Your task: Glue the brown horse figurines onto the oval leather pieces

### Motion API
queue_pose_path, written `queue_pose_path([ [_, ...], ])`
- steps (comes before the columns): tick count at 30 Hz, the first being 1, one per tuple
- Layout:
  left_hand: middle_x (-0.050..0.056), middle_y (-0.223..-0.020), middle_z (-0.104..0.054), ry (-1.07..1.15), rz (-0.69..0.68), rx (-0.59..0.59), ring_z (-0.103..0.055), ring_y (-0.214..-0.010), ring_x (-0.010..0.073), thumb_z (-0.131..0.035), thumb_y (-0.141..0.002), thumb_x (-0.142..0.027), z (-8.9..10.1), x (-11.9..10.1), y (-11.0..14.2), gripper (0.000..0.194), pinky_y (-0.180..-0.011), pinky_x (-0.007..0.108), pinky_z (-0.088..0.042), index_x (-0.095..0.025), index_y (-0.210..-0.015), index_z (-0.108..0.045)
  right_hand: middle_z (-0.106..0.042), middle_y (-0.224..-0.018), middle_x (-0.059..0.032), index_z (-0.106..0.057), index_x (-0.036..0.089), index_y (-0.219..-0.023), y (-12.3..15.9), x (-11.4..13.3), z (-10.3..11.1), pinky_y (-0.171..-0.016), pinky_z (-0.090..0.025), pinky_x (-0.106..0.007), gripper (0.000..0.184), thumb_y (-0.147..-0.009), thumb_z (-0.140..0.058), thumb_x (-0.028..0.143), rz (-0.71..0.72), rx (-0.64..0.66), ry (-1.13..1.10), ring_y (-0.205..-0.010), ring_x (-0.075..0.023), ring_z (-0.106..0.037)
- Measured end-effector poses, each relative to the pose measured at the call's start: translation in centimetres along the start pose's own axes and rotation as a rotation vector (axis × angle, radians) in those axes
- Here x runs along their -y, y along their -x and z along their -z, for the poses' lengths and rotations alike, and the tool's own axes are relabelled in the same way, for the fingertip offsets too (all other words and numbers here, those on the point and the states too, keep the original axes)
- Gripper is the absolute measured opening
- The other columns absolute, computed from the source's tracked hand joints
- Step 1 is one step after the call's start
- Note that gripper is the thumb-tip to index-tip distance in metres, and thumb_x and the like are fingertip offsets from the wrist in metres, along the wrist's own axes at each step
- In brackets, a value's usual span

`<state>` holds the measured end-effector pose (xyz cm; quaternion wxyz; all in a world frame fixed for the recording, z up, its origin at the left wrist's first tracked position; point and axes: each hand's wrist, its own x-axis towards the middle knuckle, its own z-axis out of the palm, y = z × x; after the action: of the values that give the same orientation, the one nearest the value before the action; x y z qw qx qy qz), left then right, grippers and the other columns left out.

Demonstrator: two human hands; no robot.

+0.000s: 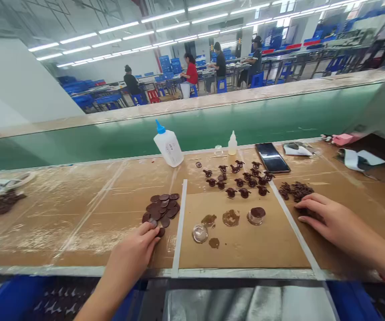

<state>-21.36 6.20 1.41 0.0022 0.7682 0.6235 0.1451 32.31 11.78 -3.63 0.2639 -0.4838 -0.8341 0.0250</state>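
Note:
My left hand (134, 249) rests at the near edge of a heap of flat dark brown discs (161, 210), its fingertips among them; whether it grips one is hidden. My right hand (329, 220) lies on the lower edge of a pile of small dark brown pieces (295, 191), with the fingers curved over them. Between my hands, on a cardboard sheet (242, 249), stand several small dark brown shaped pieces (235, 180). Brown smears, a glass dish (200, 233) and a small cup (256, 216) topped with a dark disc also sit on the sheet.
A white glue bottle (168, 145), a small dropper bottle (232, 143) and a black phone (272, 158) stand along the bench's back. Green conveyor belt (192, 129) runs behind it. Blue crates (18, 303) sit below the front edge. Co-workers sit at benches beyond.

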Motion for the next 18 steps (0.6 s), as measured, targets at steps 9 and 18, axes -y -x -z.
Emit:
queue_pose_path([
  [9, 0.007, -0.082, -0.076, -0.115, -0.272, -0.038, -0.072, -0.070, 0.0232, -0.051, -0.095, -0.019, 0.0, 1.0, -0.9, 0.027, -0.061, 0.031, -0.053, -0.021, -0.086, -0.076, -0.070, -0.100, -0.0104, -0.072, 0.021, -0.096, 0.2, 1.6, -0.4, -0.077, -0.056, -0.042, 0.026, -0.102, -0.049, 0.030, -0.006, 0.091, 0.046, -0.087, -0.0264, -0.068],
  [18, 0.003, -0.065, -0.078, 0.868, 0.481, -0.225, -0.075, -0.059, 0.0205, -0.079, -0.083, -0.033, 2.7, -2.1, 2.2, 0.018, -0.057, 0.025, -0.060, -0.017, -0.088, -0.074, -0.076, -0.102, -0.0108, -0.078, 0.029, -0.098, 2.4, 2.8, -1.4, -0.077, -0.054, -0.043, 0.028, -0.096, -0.057, 0.048, -0.092, -0.052, -0.051, -0.086, -0.0268, -0.071],
])
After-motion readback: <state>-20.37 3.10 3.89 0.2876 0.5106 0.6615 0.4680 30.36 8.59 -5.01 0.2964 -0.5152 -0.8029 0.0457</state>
